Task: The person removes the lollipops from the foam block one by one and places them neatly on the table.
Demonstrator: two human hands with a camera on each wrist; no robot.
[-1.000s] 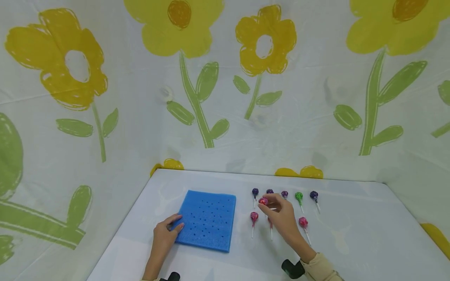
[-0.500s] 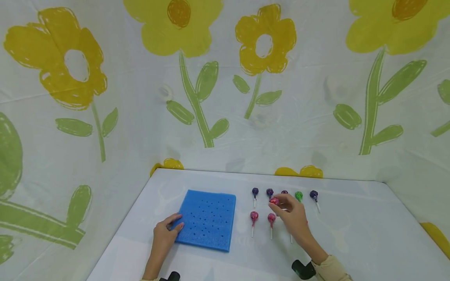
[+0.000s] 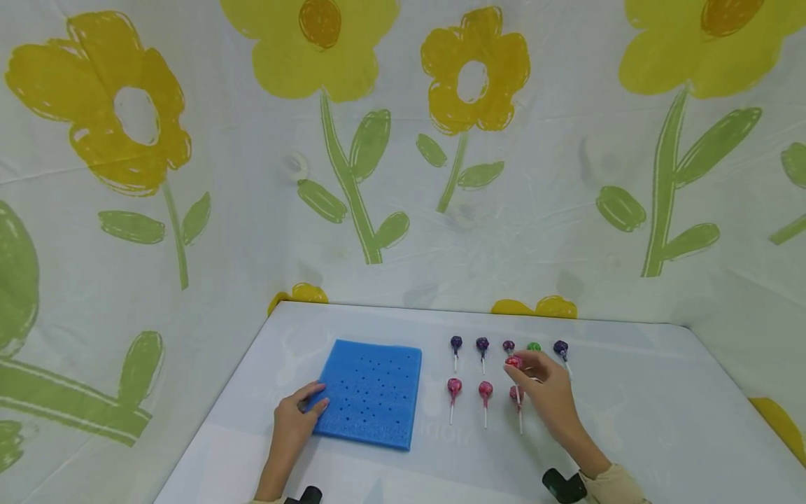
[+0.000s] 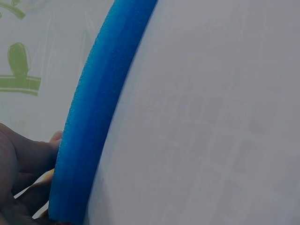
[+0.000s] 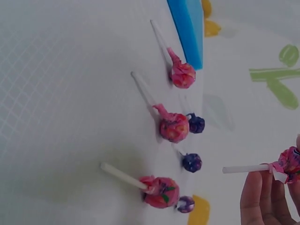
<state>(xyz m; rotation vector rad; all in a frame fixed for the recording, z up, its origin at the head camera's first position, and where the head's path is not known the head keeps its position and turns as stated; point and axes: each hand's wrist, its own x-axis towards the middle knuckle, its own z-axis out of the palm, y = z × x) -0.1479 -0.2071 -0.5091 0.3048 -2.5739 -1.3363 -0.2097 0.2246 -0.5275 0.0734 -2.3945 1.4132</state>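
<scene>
In the head view my left hand rests at the left edge of a blue foam block dotted with small holes; thumb and fingertips touch its top. The left wrist view shows the block's side beside that hand. My right hand pinches a pink-red lollipop by its wrapped head above the table. Its white stick points away from the fingers in the right wrist view. Below it lies another pink lollipop, with two more pink lollipops to its left, one of them nearest the block.
A back row holds dark purple lollipops, a smaller purple one, a green lollipop partly behind the right hand, and a dark one at its right end. The white table meets a flower-printed cloth.
My right hand has moved to the right along the rows with the lollipop in its fingers, past the two left pink lollipops. The left hand and the foam block have stayed put.
</scene>
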